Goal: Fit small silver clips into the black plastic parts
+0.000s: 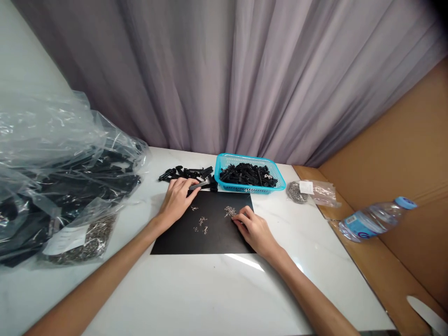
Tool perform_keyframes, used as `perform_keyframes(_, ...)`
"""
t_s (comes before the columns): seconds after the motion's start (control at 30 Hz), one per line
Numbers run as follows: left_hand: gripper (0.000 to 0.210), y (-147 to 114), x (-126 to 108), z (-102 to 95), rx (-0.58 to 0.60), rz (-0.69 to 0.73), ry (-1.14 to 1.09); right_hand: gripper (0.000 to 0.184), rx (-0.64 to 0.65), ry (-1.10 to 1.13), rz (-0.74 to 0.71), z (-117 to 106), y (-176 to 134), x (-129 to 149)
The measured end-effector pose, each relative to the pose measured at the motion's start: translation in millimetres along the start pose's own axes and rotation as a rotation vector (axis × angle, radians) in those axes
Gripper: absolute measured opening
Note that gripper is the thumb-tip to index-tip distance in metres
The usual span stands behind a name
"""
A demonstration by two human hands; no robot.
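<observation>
My left hand (178, 198) is closed on a slim black plastic part (198, 185) at the back edge of a black mat (213, 240). Beside it lie loose black plastic parts (185, 172). My right hand (255, 229) rests on the mat's right side, its thumb and forefinger pinched together at a pile of small metal pieces (230, 211). Whatever is between those fingertips is too small to make out. A few small clusters of metal pieces (202, 221) are scattered on the mat between my hands.
A blue basket (248, 188) full of black parts stands behind the mat. Clear plastic bags (70, 154) with black parts and metal pieces crowd the left. A small bag of metal pieces (297, 192) and a lying water bottle (371, 220) are on the right, near cardboard (402, 140).
</observation>
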State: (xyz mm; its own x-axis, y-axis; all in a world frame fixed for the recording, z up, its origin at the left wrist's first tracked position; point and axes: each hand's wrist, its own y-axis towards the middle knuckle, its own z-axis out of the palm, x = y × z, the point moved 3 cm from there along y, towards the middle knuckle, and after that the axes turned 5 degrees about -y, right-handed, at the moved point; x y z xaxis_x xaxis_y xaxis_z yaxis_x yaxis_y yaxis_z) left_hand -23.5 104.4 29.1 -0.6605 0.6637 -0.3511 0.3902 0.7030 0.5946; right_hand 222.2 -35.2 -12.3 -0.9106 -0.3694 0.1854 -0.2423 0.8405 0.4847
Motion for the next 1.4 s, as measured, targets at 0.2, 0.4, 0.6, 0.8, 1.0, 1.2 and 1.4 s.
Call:
perform_keyframes(0.2, 0.020, -4, -25, -6.7, -0.030, -0.011, -0.118, 0.022, -0.017, 0.008, 0.080, 1, -1, 0)
perform_keyframes(0.4, 0.037, -12, -22, -0.2, 0.037, -0.193, -0.413, 0.015, -0.030, 0.118, 0.129, -1, -3, 0)
perform_keyframes(0.6, 0.040, -19, -22, 11.4, 0.108, -0.204, -0.461, 0.015, -0.001, 0.178, 0.117, 2, -3, 6)
perform_keyframes(0.8, 0.033, -24, -33, 12.9, 0.129, -0.189, -0.465, 0.011, -0.020, 0.181, 0.132, 2, -3, 5)
perform_keyframes(1.0, 0.033, -25, -41, 15.8, 0.155, -0.227, -0.492, 0.037, 0.107, -0.011, 0.012, -1, 1, 16)
perform_keyframes(1.2, 0.033, -24, -50, 12.4, 0.238, -0.288, -0.611, 0.033, 0.084, -0.046, -0.037, 0, 4, 17)
perform_keyframes(1.4, 0.039, -22, -58, 11.7, 0.298, -0.329, -0.806, 0.025, -0.047, 0.043, 0.055, -4, 4, 8)
